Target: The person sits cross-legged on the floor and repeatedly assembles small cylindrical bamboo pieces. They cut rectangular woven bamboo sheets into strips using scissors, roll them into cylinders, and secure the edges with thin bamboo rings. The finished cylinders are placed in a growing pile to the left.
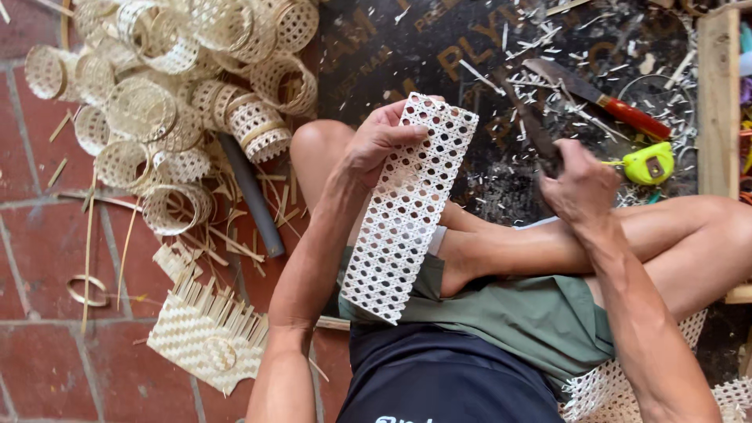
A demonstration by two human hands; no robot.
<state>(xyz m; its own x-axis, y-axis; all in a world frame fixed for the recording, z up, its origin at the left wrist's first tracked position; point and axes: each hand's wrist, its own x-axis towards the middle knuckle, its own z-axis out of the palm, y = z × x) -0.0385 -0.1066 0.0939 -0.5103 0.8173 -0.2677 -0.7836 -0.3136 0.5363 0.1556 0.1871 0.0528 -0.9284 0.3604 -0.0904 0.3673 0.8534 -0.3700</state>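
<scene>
While the left hand (374,145) pinched the woven cane strip (407,211) over the lap, the right hand (581,186), right of the strip, closed on a dark blurred tool (533,125); beyond lay a red-handled knife (599,98), basket rings (157,102) cut off top-left.

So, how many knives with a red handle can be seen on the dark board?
1. The red-handled knife lies on the dark board, upper right, beside the yellow tape measure. Shavings may hide others.
</scene>
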